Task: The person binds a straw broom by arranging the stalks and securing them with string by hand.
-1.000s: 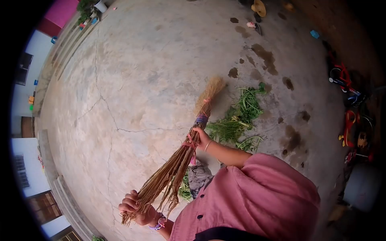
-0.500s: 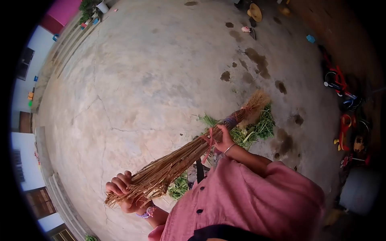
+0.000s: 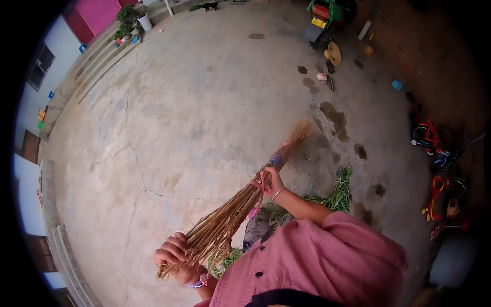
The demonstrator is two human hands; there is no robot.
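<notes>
A straw broom point(image 3: 225, 215) made of dried stalks slants across in front of me, low at the left and high at the right. My left hand point(image 3: 173, 249) is closed round the loose, spread ends of the stalks. Higher up, my right hand point(image 3: 272, 180) grips the bundle beside a pink tie, just below a purple binding. Past that binding, the fine bristles point(image 3: 302, 130) point away from me over the concrete. Cut green stems point(image 3: 341, 192) lie on the ground by my right forearm, partly hidden by my body.
A cracked concrete yard point(image 3: 204, 102) stretches ahead, with dark wet patches point(image 3: 335, 120). A straw hat point(image 3: 334, 53) lies near a parked vehicle point(image 3: 321, 20). Red children's bikes point(image 3: 432, 135) line the right side. Steps point(image 3: 102, 71) run along a building at the left.
My view has tilted up, bringing the vehicle into sight. The broom has turned steeper, and its bristles have moved off the green stems. Both hands keep their hold.
</notes>
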